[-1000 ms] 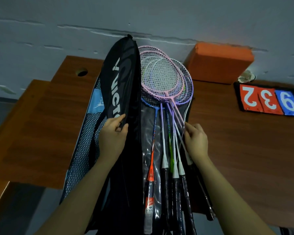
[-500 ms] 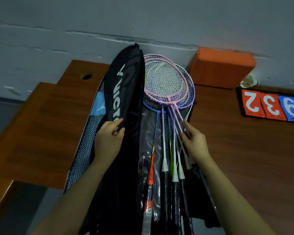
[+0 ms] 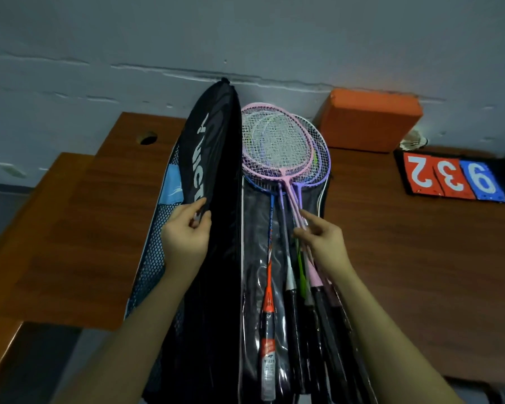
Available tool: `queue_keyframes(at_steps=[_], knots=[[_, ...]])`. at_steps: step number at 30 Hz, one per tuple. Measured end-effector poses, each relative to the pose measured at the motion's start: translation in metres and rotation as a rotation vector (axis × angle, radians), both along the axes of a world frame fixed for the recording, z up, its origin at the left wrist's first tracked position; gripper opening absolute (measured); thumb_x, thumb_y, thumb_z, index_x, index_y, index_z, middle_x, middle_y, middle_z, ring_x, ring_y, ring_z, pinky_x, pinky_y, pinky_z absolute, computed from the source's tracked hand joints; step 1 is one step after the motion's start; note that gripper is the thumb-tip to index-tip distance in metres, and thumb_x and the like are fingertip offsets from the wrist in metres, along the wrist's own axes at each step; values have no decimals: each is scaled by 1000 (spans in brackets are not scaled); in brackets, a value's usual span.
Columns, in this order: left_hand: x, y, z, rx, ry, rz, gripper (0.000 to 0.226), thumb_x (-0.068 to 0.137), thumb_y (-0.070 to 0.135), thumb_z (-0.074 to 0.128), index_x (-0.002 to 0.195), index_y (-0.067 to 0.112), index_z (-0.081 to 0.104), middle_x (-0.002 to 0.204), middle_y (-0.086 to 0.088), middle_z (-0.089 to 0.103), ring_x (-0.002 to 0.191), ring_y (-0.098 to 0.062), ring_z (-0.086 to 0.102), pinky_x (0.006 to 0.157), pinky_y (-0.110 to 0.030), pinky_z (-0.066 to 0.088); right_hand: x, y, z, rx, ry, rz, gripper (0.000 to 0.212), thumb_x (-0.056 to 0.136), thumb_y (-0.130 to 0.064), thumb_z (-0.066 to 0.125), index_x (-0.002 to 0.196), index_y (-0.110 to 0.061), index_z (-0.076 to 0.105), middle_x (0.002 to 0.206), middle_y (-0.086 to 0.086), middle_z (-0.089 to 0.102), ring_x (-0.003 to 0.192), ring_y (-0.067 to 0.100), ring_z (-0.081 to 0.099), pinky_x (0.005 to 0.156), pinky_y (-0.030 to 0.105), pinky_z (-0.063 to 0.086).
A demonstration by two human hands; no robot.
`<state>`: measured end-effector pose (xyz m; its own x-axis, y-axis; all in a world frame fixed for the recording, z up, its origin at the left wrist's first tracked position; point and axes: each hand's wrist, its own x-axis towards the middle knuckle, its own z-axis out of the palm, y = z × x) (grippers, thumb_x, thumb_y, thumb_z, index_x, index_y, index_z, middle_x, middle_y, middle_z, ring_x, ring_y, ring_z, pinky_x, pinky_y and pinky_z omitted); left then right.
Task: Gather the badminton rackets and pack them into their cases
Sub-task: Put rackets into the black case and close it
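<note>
Left hand (image 3: 187,240) grip pinching case flap (image 3: 213,158), right hand (image 3: 318,240) fingers spread on rackets (image 3: 286,176), heads pointing away

**Two bare forearms, nothing worn**

Both arms enter from the bottom edge, uncovered from the frame's edge up to the fingertips. No sleeve or cuff shows on either forearm. The left hand (image 3: 185,240) and the right hand (image 3: 322,243) carry no glove, ring, watch or band (the dim light leaves finer details, such as the nails, hard to make out).
</note>
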<state>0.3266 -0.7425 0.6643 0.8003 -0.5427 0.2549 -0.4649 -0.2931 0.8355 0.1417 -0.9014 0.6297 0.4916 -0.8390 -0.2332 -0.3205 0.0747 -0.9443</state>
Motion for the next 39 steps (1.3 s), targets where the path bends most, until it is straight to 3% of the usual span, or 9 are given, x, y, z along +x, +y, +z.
queue_keyframes(at_steps=[6, 10, 13, 16, 19, 24, 26, 30, 39], knots=[[20, 11, 5, -53, 104, -6, 31, 87, 6, 60, 118, 5, 61, 88, -7, 55, 68, -5, 49, 65, -7, 41, 10, 28, 11, -109, -18, -125, 40, 87, 2, 58, 126, -4, 55, 79, -8, 57, 54, -11, 50, 57, 5, 41], [22, 8, 3, -41, 175, -30, 33, 88, 10, 59, 121, 10, 59, 93, 1, 56, 72, -4, 52, 69, -1, 40, 4, 44, 25, -208, -16, -185, 39, 87, 1, 58, 125, -9, 57, 105, 21, 67, 86, 10, 60, 75, 36, 54], [20, -1, 3, -10, 235, -65, 33, 88, 11, 59, 121, 11, 59, 105, -1, 60, 86, -6, 57, 76, 0, 40, -1, 52, 29, -246, -40, -226, 40, 87, 1, 58, 125, -9, 56, 106, 19, 68, 67, 3, 53, 66, 21, 45], [16, -9, 2, 57, 254, -107, 32, 88, 11, 58, 120, 11, 60, 113, -7, 61, 100, -17, 60, 88, -19, 45, -6, 61, 31, -249, -68, -278, 38, 87, 1, 59, 124, -5, 55, 118, -1, 60, 94, -17, 55, 84, 5, 42], [12, -14, -1, 90, 263, -124, 32, 88, 12, 58, 120, 11, 60, 115, -7, 61, 103, -20, 60, 90, -24, 45, -13, 67, 33, -224, -99, -317, 38, 87, 1, 59, 124, -5, 55, 119, -3, 59, 102, -13, 54, 86, 3, 40], [5, -19, -2, 42, 348, -110, 32, 90, 11, 57, 121, 11, 59, 121, -6, 59, 105, -17, 60, 91, -22, 45, -32, 77, 30, -227, -61, -258, 37, 86, 3, 59, 122, -7, 58, 115, 19, 61, 105, 26, 54, 79, 8, 44], [3, -20, -3, -8, 390, -79, 32, 90, 10, 56, 122, 10, 58, 122, -7, 58, 106, -16, 59, 92, -19, 43, -38, 83, 29, -202, -33, -202, 38, 86, 5, 59, 121, -10, 58, 109, 14, 66, 97, 16, 62, 77, 16, 49], [3, -22, -5, -45, 397, -44, 34, 90, 11, 56, 124, 9, 56, 122, -6, 58, 104, -8, 57, 91, -16, 41, -45, 90, 22, -137, 4, -172, 35, 85, 3, 61, 118, -8, 61, 103, 0, 68, 88, -7, 61, 80, 9, 45], [-5, -30, 0, -70, 338, -26, 34, 92, 13, 53, 125, 11, 55, 125, -7, 57, 102, -4, 53, 91, -12, 39, -56, 98, 17, -149, 85, -127, 35, 83, 1, 64, 117, -10, 63, 104, -1, 68, 91, -7, 60, 85, 11, 44]])
